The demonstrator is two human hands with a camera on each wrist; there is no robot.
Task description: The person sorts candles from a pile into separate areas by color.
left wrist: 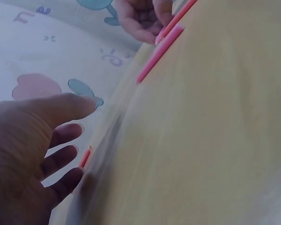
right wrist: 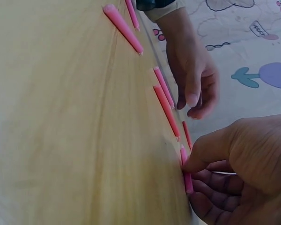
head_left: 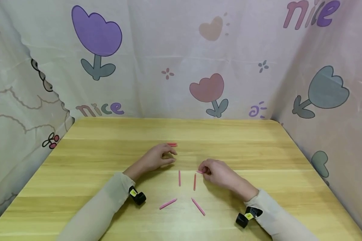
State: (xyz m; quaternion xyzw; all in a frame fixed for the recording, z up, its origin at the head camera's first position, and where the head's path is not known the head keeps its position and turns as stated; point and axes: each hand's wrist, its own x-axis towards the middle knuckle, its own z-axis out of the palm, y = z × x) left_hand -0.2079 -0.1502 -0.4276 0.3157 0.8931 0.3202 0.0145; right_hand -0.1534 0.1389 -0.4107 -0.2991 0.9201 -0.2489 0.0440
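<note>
My right hand (head_left: 219, 172) pinches a small pink candle (right wrist: 186, 180) between thumb and fingers, low over the wooden table. Just in front of it lies a red candle (head_left: 194, 182), and a pink candle (head_left: 179, 178) lies roughly parallel to that one, to its left. Closer to me, two more pink candles (head_left: 168, 204) (head_left: 198, 206) slant apart, with their upper ends leaning inward. My left hand (head_left: 157, 157) holds nothing; its fingers are loosely bent beside a few red candles (head_left: 172, 144) at the back, which it partly hides.
The wooden table (head_left: 84, 160) runs back to a printed cloth (head_left: 151, 93) with flowers and lettering, which also hangs along both sides. Black wrist cameras (head_left: 137, 196) (head_left: 248, 217) stick out from both sleeves just above the tabletop.
</note>
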